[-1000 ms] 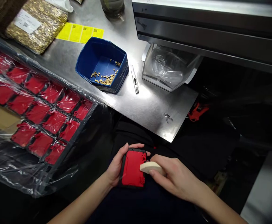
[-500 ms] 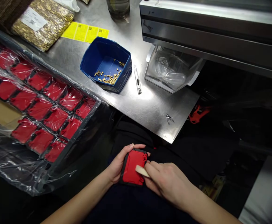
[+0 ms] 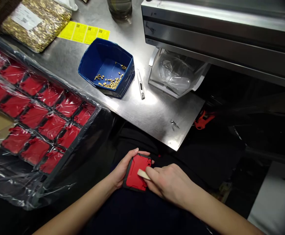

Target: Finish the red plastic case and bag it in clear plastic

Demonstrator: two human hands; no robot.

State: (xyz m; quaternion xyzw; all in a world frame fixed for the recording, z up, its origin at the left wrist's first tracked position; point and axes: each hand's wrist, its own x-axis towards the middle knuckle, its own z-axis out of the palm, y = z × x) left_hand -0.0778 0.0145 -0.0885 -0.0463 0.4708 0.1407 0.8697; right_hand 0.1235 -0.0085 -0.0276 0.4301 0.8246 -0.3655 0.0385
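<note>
A red and black plastic part [image 3: 135, 169] lies in my left hand [image 3: 123, 169], whose thumb and fingers wrap round its left and far edges. Over the red face, my right hand [image 3: 170, 182] pinches a cream-coloured flat strip [image 3: 143, 174]; the strip's free end rests on or just above the face. What the strip is made of I cannot tell. The fingertips of my right hand are partly hidden beneath the hand. Both hands are low in the view, in front of the metal table's edge.
On the metal table [image 3: 157, 114] are a blue bin [image 3: 108, 67] with small brass pieces, a cutter [image 3: 141, 85], small clippers [image 3: 174, 124], yellow labels [image 3: 81, 32] and a bag of brass pieces [image 3: 42, 24]. Left, a plastic-lined crate [image 3: 76, 138] holds several red parts. A white bin [image 3: 163, 89] holds clear plastic.
The whole scene has shifted slightly left in the view. My right hand and the strip have moved a little up along the red face; my left hand keeps its hold.
</note>
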